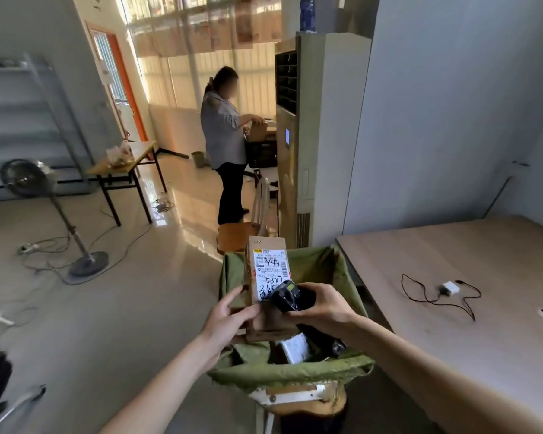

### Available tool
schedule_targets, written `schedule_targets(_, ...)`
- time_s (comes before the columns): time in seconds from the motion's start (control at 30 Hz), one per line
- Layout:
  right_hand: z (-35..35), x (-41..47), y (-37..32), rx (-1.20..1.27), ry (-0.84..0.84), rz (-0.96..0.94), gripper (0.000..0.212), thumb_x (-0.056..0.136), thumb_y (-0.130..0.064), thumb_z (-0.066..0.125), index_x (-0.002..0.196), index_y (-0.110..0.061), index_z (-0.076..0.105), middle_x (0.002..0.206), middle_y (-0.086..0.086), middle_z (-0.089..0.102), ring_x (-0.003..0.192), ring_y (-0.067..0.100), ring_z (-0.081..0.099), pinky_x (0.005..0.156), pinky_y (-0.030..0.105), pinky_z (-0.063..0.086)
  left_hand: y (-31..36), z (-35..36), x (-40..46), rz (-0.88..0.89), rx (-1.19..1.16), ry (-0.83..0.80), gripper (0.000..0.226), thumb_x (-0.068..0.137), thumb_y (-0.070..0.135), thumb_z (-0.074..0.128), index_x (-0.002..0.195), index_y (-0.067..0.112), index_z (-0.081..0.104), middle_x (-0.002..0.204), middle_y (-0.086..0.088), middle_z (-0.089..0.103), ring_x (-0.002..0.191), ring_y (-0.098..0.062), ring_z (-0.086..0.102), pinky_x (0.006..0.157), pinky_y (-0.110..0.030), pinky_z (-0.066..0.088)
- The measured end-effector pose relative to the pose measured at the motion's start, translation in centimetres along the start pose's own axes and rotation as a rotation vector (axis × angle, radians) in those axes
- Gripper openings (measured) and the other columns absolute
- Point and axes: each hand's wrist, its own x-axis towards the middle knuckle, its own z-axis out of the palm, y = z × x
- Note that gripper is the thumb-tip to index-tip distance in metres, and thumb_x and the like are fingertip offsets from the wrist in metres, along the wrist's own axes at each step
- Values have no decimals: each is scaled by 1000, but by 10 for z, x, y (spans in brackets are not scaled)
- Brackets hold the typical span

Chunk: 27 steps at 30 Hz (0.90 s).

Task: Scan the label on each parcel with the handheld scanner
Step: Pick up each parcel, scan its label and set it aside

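My left hand (229,317) grips the cardboard parcel (265,289) by its lower left edge, holding it upright over the green sack (333,267). My right hand (322,303) is wrapped round the black handheld scanner (287,296), its head right against the lower part of the white label (271,272). Probably too close: I'd back the scanner off, aim at the barcode higher up, and keep the parcel steady and square. More parcels (295,347) sit in the sack below.
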Motion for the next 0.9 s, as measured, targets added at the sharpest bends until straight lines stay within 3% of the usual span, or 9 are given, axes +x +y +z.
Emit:
schedule_targets(0.1, 19, 46, 26, -14, -59, 42, 43, 67, -37, 91, 106, -25, 79, 91, -7, 79, 87, 8, 74, 82, 31, 59, -24, -3, 43, -86, 39, 39, 77, 81, 34, 82, 146, 40, 43, 119, 4, 63, 78, 7, 68, 54, -14, 50)
schedule_targets(0.17, 31, 78, 50, -19, -108, 71, 41, 63, -41, 91, 99, -27, 77, 87, -8, 78, 82, 6, 72, 78, 30, 59, -41, -1, 72, -139, 67, 48, 73, 83, 30, 80, 146, 39, 44, 106, 12, 61, 68, 13, 67, 47, -9, 48)
schedule_targets(0.3, 53, 135, 100, -51, -156, 145, 49, 47, -60, 80, 90, -38, 70, 79, -14, 71, 74, 0, 64, 64, 19, 47, -75, 8, 130, -233, 97, 65, 68, 87, 25, 77, 146, 37, 44, 105, 6, 71, 73, 5, 71, 50, -13, 52)
schedule_targets(0.43, 80, 175, 145, -106, -239, 211, 71, 47, -62, 82, 112, -36, 73, 93, -15, 74, 89, 3, 69, 71, 19, 52, -106, 12, 173, -354, 141, 59, 63, 89, 25, 75, 144, 37, 47, 107, 1, 74, 80, -4, 74, 56, -22, 56)
schedule_targets(0.6, 97, 205, 173, -263, -339, 277, 78, 55, -58, 87, 127, -36, 66, 113, -10, 71, 106, 13, 68, 89, 30, 57, -129, 13, 204, -442, 397, 62, 61, 90, 22, 72, 145, 33, 48, 123, -11, 60, 114, -25, 59, 99, -39, 49)
schedule_targets(0.73, 88, 217, 176, -356, -356, 264, 80, 57, -59, 85, 130, -37, 64, 113, -11, 71, 105, 15, 68, 89, 32, 58, -117, 6, 221, -392, 487, 24, 55, 92, 23, 69, 143, 28, 51, 119, -5, 61, 110, -17, 59, 93, -28, 44)
schedule_targets(0.83, 70, 222, 170, -393, -322, 257, 82, 57, -63, 85, 131, -40, 62, 114, -12, 71, 106, 15, 68, 91, 34, 58, -100, 2, 231, -348, 516, 13, 49, 92, 26, 68, 139, 30, 54, 120, -3, 58, 109, -19, 60, 99, -34, 47)
schedule_targets(0.9, 55, 218, 163, -401, -285, 256, 81, 55, -67, 85, 128, -40, 63, 111, -13, 71, 105, 14, 67, 90, 35, 58, -86, 2, 234, -308, 532, -8, 48, 92, 26, 69, 138, 29, 55, 118, -3, 59, 107, -18, 61, 96, -32, 46)
